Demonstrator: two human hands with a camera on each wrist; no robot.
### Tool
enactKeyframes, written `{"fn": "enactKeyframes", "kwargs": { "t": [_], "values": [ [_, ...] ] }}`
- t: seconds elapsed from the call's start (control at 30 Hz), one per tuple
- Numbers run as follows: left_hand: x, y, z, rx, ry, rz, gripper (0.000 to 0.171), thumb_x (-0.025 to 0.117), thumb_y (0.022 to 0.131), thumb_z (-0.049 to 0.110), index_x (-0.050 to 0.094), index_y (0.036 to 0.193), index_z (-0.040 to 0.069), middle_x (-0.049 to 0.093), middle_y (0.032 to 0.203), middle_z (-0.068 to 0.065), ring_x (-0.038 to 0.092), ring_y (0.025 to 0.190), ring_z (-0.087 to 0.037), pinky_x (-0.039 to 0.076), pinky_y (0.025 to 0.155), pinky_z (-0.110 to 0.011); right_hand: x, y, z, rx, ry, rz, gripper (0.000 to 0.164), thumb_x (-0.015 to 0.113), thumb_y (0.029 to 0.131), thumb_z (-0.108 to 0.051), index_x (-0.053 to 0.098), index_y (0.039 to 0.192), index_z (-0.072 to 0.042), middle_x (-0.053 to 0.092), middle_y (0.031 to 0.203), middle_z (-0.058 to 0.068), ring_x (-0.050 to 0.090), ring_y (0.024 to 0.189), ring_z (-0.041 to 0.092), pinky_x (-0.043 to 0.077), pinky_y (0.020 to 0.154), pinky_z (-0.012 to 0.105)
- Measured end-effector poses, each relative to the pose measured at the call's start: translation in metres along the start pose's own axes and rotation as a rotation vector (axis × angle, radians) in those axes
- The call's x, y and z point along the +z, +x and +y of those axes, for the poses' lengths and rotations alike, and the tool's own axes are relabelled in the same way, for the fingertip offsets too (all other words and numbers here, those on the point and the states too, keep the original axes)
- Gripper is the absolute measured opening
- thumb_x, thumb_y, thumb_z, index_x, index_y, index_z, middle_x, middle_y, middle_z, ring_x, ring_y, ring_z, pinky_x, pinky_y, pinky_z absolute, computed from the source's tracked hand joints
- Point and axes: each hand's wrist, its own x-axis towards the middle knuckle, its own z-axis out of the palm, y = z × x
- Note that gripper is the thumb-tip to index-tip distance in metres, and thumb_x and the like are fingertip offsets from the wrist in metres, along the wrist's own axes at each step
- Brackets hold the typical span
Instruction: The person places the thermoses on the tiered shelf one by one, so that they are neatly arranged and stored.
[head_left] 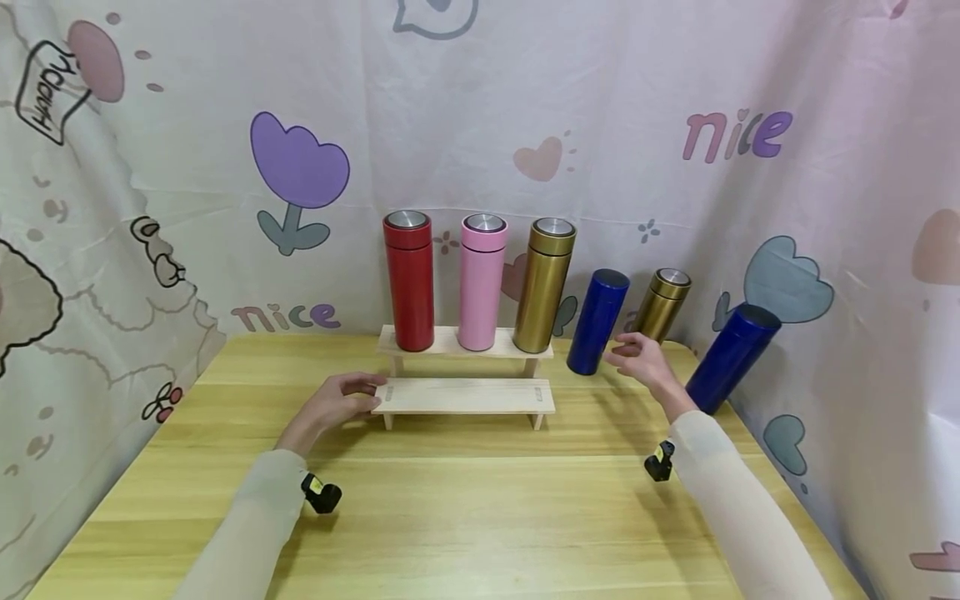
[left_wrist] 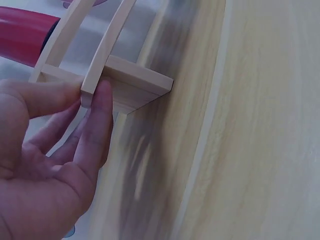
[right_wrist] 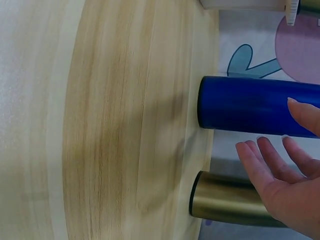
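A two-tier wooden stand [head_left: 463, 395] holds a red thermos [head_left: 410, 287], a pink thermos [head_left: 482, 287] and a gold thermos [head_left: 543, 292] upright on its upper tier. With thumb and fingers, my left hand [head_left: 341, 404] pinches the left end of the lower shelf [left_wrist: 102, 55], as the left wrist view shows. My right hand [head_left: 641, 360] is beside a blue thermos [head_left: 597, 323] standing right of the stand; its fingers are relaxed and apart. The right wrist view shows the thumb near the blue thermos [right_wrist: 245, 104], and whether it touches cannot be told. Behind that hand stands a second gold thermos [head_left: 663, 302].
Another blue thermos [head_left: 733, 358] stands at the table's right edge, beside my right forearm. The wooden table [head_left: 480, 517] stretches toward me in front of the stand. A printed curtain [head_left: 630, 75] hangs behind and along both sides.
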Motion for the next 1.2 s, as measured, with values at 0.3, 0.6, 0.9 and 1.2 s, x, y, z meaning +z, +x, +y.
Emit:
{"fn": "enactKeyframes", "kwargs": {
  "t": [0.3,0.6,0.9,1.2],
  "values": [
    [0.001,-0.003,-0.015,0.025,-0.073,0.0,0.051,0.07,0.097,0.017,0.058,0.143,0.001,0.058,0.14,-0.026,0.065,0.107,-0.017,0.061,0.09,-0.026,0.008,0.009,0.004,0.035,0.023,0.035,0.077,0.067,0.1,-0.018,0.024,0.16,0.003,0.044,0.153,0.035,0.051,0.136,0.047,0.05,0.112,0.054],
    [0.006,-0.005,-0.026,0.078,-0.163,0.029,0.053,0.075,0.095,0.02,0.059,0.14,-0.003,0.059,0.136,-0.027,0.066,0.096,-0.01,0.062,0.084,-0.025,0.02,0.018,0.001,0.052,0.009,0.09,0.087,0.073,0.095,-0.024,0.021,0.162,-0.001,0.04,0.156,0.034,0.044,0.141,0.048,0.043,0.115,0.059],
    [0.005,-0.001,-0.027,0.042,-0.204,0.018,0.055,0.075,0.095,0.018,0.057,0.143,-0.003,0.055,0.145,-0.027,0.065,0.097,-0.007,0.062,0.085,-0.024,0.033,0.026,-0.003,0.05,0.088,0.138,0.095,0.076,0.093,-0.018,0.015,0.164,-0.005,0.04,0.158,0.032,0.043,0.144,0.046,0.04,0.119,0.059],
    [0.005,0.002,-0.024,0.016,-0.234,-0.002,0.056,0.075,0.095,0.017,0.055,0.144,-0.002,0.052,0.149,-0.027,0.066,0.1,-0.008,0.062,0.086,-0.024,0.038,0.031,-0.001,0.059,0.103,0.175,0.095,0.075,0.094,-0.022,0.014,0.165,-0.009,0.036,0.162,0.027,0.041,0.146,0.045,0.038,0.121,0.059]
  ]
}}
